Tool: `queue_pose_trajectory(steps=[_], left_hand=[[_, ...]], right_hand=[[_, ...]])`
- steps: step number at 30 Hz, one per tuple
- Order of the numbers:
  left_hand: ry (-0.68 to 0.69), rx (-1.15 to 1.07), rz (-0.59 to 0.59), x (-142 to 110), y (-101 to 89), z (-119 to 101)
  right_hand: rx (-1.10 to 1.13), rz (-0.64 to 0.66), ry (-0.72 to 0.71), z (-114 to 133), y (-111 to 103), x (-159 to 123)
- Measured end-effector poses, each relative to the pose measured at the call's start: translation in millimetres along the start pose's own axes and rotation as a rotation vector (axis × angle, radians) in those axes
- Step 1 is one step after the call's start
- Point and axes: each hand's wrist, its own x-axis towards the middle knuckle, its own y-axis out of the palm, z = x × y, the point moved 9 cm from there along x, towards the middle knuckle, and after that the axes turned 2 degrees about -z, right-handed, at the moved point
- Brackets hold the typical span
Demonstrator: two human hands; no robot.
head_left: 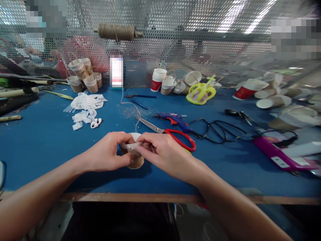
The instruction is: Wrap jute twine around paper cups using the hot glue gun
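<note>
A paper cup (136,163) wrapped in brown twine, with a white upper rim, stands upright near the front of the blue table. My left hand (110,151) grips its left side, fingers over the rim and thumb on the outside. At the cup's right rim, the fingertips of my right hand (160,150) pinch together against the rim; whether they hold the twine end is hidden. Twine (136,112) trails from behind the cup toward the back. Red-handled scissors (179,138) lie just behind my right hand, beside a blue glue gun (173,117).
A twine spool (116,32) hangs on the perforated metal screen. Several wrapped cups (90,82) stand at back left, with white fabric scraps (87,101) before them. Blue pliers (140,99), a yellow basket (200,93) and a purple power strip (278,155) also lie around.
</note>
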Motion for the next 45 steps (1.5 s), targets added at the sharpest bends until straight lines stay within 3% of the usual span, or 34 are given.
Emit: queue_pose_trajectory(steps=[8,26,29,32,35,37,39,42,45], left_hand=[[-0.029,-0.065,-0.001,1,-0.8,11],[-0.088,-0.186,-0.108,2,-6.6,14],[-0.098,-0.250,-0.113,2,-9.0,16],[-0.145,-0.394,-0.133,2,-10.9,24],[-0.252,-0.587,-0.163,-1,-10.3,39],[-0.306,-0.693,-0.191,-1,-10.8,47],[-0.332,-0.785,-0.262,-1,-14.9,55],[-0.356,-0.937,-0.403,0,-20.9,66],[-0.440,-1.056,-0.392,0,-9.9,73]], right_hand=[[0.127,-0.031,0.064,-10,1,1],[0.050,-0.013,0.047,-6,4,10],[0.032,-0.080,0.011,-2,-7,9],[-0.008,-0.244,0.013,-6,-38,6],[-0.196,-0.395,0.132,-28,-76,2],[-0.413,-0.431,0.310,-56,-97,-1],[-0.662,-0.262,0.559,-97,-102,-4],[-0.719,-0.100,0.633,-136,-97,0],[-0.754,-0.041,0.676,-159,-92,5]])
